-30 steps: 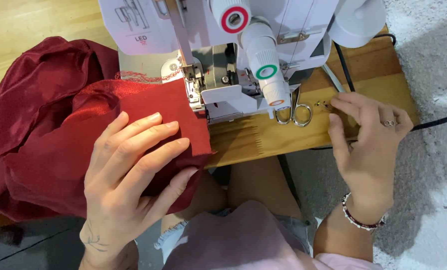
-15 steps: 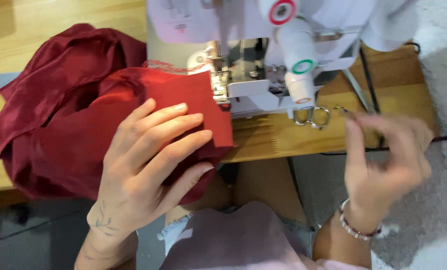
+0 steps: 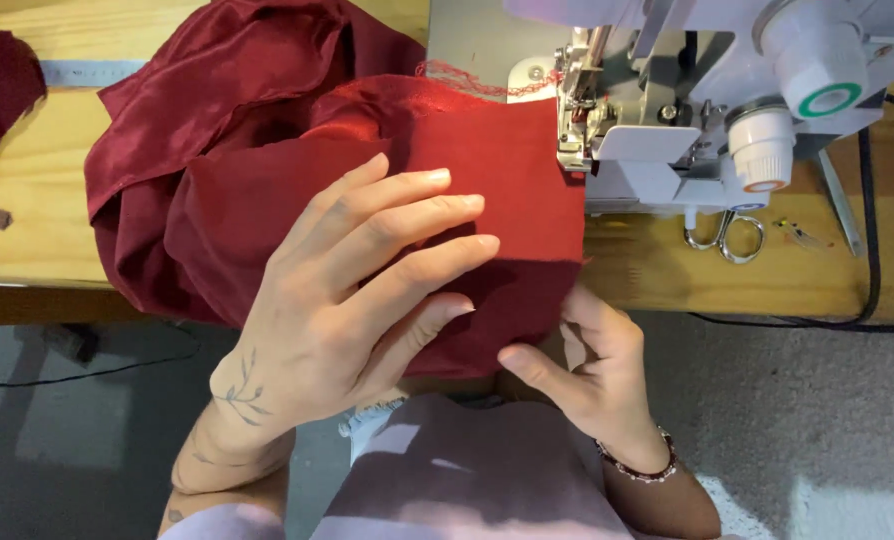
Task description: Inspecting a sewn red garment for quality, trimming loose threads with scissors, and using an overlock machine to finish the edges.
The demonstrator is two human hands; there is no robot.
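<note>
Your left hand [image 3: 352,290] lies flat, fingers spread, on the red cloth [image 3: 497,180]. Your right hand [image 3: 592,365] pinches its near edge, below the sewing machine [image 3: 687,110].

One head-worn camera served the scene. It looked steeply down from close above the wooden table [image 3: 27,225], facing its near edge. The sewing machine [image 3: 687,90] filled the upper right, the person's lap the bottom. No second view existed.
</note>
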